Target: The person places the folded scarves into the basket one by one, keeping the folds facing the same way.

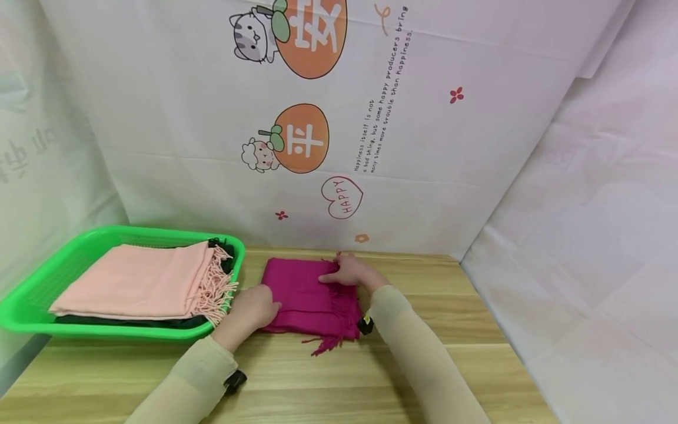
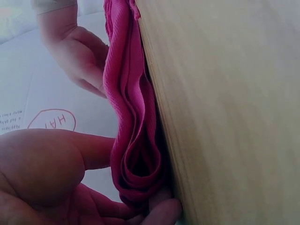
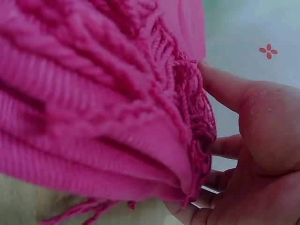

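A magenta scarf point(image 1: 302, 288) with fringe lies folded in layers on the wooden table. At its left folded edge, my left hand point(image 1: 252, 307) grips it. In the left wrist view, the thumb point(image 2: 96, 151) presses on top and the fingers point(image 2: 164, 213) reach under the rolled fold. My right hand point(image 1: 352, 272) holds the fringed right edge near the back corner. The right wrist view shows that hand's thumb point(image 3: 225, 84) on the upper side of the fringe point(image 3: 199, 117), with its fingers curled at the lower side.
To the left stands a green plastic basket point(image 1: 106, 334). In it a folded pink scarf point(image 1: 132, 282) with fringe lies over dark cloth point(image 1: 228, 259). Printed white sheeting point(image 1: 424, 206) hangs behind the table point(image 1: 302, 388) and along both sides.
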`<state>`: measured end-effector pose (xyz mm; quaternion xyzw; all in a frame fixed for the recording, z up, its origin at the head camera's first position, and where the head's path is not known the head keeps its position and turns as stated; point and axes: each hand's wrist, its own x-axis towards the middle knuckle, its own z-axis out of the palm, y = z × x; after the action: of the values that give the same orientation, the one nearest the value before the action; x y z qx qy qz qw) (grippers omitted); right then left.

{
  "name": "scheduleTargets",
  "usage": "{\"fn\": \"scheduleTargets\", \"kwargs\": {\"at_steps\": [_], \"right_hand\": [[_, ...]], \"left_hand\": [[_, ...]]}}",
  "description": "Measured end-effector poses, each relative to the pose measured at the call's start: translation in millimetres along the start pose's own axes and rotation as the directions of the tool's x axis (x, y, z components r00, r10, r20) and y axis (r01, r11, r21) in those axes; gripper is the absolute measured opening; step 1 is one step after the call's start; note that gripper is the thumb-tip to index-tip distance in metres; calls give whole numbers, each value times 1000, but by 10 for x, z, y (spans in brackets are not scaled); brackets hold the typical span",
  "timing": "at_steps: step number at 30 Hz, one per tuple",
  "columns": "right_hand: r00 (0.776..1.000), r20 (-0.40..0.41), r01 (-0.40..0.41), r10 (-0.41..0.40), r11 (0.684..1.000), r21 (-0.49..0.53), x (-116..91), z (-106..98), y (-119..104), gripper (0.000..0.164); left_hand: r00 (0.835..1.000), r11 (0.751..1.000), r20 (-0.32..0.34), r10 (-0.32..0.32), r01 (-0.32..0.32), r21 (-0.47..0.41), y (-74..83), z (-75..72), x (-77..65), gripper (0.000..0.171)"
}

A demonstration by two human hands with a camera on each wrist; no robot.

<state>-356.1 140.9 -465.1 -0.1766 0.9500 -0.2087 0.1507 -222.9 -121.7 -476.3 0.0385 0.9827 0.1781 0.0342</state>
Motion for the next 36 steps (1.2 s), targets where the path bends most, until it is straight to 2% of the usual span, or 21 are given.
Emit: {"fn": "scheduleTargets", "kwargs": {"at_steps": [6, 13, 18, 33, 36], "right_hand": [[1000, 15, -23, 22, 1000, 18, -3, 7, 24, 89], [999, 27, -36, 34, 996, 80, 10, 36, 37, 109], [1000, 8, -17, 16, 993, 113, 2, 70, 45, 108], [999, -34, 8, -3, 987, 162, -27, 110, 72, 58], [999, -35, 13, -7, 986, 169, -31, 126, 81, 53]], "left_hand": [[1000, 1000, -4, 18, -18, -19, -3, 5, -19, 42], [1000, 999, 2, 21, -21, -28, -9, 0, -15, 40], [1000, 999, 3, 23, -23, -28, -15, 5, -9, 39], [1000, 999, 9, 25, -25, -33, 9, 16, -27, 39], [1000, 999, 24, 20, -18, -48, 2, 24, -23, 39]]}}
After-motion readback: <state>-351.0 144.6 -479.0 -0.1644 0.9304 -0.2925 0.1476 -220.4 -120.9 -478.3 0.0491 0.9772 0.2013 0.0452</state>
